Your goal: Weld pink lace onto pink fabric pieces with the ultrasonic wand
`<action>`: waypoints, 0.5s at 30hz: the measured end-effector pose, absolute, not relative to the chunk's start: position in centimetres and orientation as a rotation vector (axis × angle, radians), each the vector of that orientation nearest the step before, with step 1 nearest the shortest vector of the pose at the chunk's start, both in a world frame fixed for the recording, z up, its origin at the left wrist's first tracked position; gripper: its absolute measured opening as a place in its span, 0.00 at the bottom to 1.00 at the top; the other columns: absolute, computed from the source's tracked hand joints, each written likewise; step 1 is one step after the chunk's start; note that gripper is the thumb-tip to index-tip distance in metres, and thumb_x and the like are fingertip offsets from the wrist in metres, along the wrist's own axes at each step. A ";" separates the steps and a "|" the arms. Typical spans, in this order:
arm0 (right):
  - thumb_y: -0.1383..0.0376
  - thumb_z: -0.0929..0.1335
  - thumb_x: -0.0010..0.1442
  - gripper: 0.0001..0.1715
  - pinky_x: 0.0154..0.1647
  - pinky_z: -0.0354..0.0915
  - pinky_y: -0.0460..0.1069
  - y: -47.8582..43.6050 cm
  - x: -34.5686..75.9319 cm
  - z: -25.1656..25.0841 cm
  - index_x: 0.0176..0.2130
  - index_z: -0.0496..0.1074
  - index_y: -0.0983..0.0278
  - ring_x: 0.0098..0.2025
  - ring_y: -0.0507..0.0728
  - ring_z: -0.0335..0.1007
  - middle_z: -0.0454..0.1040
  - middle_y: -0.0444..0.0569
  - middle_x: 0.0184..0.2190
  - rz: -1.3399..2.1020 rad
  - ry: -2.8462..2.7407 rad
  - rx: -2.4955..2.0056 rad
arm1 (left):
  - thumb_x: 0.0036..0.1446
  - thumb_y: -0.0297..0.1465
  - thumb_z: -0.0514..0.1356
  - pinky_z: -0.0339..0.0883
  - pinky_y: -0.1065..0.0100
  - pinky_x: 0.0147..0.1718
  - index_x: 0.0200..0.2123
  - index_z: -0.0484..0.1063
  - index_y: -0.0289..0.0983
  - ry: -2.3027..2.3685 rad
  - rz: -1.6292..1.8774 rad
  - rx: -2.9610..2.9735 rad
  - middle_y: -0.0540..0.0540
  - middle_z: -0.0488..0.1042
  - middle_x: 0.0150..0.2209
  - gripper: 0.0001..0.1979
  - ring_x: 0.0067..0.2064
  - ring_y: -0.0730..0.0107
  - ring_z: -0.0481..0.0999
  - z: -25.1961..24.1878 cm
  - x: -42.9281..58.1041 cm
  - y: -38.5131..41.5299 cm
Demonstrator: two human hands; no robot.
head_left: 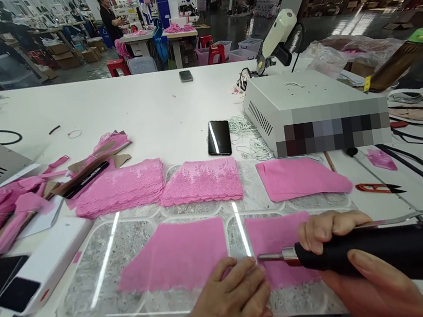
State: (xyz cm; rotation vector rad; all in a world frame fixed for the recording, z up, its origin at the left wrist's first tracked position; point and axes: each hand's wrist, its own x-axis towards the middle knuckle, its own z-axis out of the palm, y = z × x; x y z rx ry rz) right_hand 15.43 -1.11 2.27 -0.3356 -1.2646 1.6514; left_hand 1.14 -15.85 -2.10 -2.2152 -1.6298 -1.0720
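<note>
Pink cloth lies before you in two flat pieces on the speckled board [105, 271]: the left piece [192, 252] and the right piece [275, 230], with a narrow gap between them. Your right hand [384, 284] is wrapped around a black tool [414, 251], its metal tip [271, 257] over the right piece near that piece's left edge; whether it touches, you cannot tell from here. Your left hand [233, 298] holds nothing, its fingers loosely bent and laid over the gap, just beside the tip. Behind these pieces sit two lace stacks [203, 183] and a plain pink stack [302, 178]. To your right, orange snips [375, 187] lie near a grey box [304, 89].
</note>
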 end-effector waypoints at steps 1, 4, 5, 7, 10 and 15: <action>0.62 0.69 0.56 0.06 0.27 0.69 0.50 -1.1 15.4 2.2 0.36 0.72 0.61 0.26 0.52 0.66 0.67 0.44 0.26 1.648 -1.268 -0.330 | 0.67 0.29 0.55 0.64 0.65 0.55 0.42 0.74 0.32 -1.641 -1.059 -2.217 0.45 0.81 0.43 0.09 0.50 0.67 0.76 -2.2 1.2 -15.9; 0.63 0.69 0.57 0.05 0.26 0.69 0.50 -1.0 15.2 2.2 0.36 0.72 0.61 0.26 0.53 0.66 0.67 0.44 0.26 1.637 -1.277 -0.324 | 0.66 0.30 0.56 0.64 0.65 0.55 0.43 0.74 0.34 -1.680 -1.004 -2.225 0.45 0.81 0.44 0.09 0.51 0.67 0.76 -2.4 1.3 -16.0; 0.63 0.69 0.57 0.05 0.26 0.69 0.51 -1.0 15.2 2.2 0.36 0.72 0.61 0.26 0.53 0.66 0.68 0.45 0.26 1.633 -1.279 -0.326 | 0.66 0.31 0.57 0.64 0.65 0.55 0.44 0.74 0.34 -1.686 -0.991 -2.229 0.45 0.80 0.44 0.09 0.51 0.67 0.76 -2.5 1.3 -16.0; 0.63 0.69 0.57 0.04 0.26 0.69 0.51 -1.0 15.2 2.2 0.36 0.72 0.61 0.26 0.53 0.66 0.68 0.45 0.26 1.627 -1.285 -0.328 | 0.65 0.31 0.58 0.64 0.65 0.54 0.44 0.74 0.34 -1.697 -0.986 -2.235 0.45 0.80 0.45 0.09 0.51 0.67 0.76 -2.6 1.3 -16.0; 0.64 0.69 0.56 0.04 0.26 0.69 0.51 -1.2 15.2 2.1 0.35 0.72 0.60 0.26 0.53 0.67 0.68 0.45 0.26 1.635 -1.283 -0.327 | 0.65 0.31 0.57 0.64 0.64 0.54 0.45 0.74 0.34 -1.699 -1.007 -2.250 0.46 0.80 0.45 0.09 0.51 0.66 0.75 -2.6 1.3 -15.9; 0.62 0.70 0.52 0.07 0.25 0.68 0.51 -0.6 15.8 2.6 0.34 0.73 0.61 0.24 0.52 0.65 0.69 0.44 0.25 1.550 -1.164 -0.393 | 0.67 0.30 0.55 0.65 0.63 0.53 0.46 0.74 0.34 -1.684 -0.993 -2.284 0.44 0.80 0.45 0.10 0.51 0.64 0.76 -2.1 1.1 -16.0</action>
